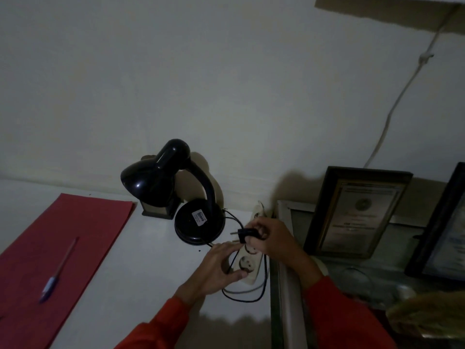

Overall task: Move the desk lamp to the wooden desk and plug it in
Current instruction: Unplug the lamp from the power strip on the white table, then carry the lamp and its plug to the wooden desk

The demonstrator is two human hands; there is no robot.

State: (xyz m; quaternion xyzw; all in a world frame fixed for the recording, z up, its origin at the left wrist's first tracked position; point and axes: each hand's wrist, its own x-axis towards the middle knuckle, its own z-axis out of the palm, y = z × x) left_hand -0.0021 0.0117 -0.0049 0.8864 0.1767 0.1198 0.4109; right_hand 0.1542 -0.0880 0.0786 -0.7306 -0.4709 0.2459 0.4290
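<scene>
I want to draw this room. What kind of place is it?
Probably a home study corner or small office. A black gooseneck desk lamp stands on a white desk, with a red paper folder and a pen, and framed certificates lean against the wall.

This looks like a dim study corner in a home or small office. A white surface (141, 260) stands against a plain pale wall (226, 84) and carries a black gooseneck desk lamp (176, 187), a red paper folder (57, 248) with a pen (59, 269) lying on it, and a white power strip (247, 263) near the right edge. Beside it, two framed certificates (357, 212) lean against the wall. A white cable (402, 91) runs loosely up the wall, tied in a knot, which suggests informal domestic wiring rather than a fitted workplace.
</scene>
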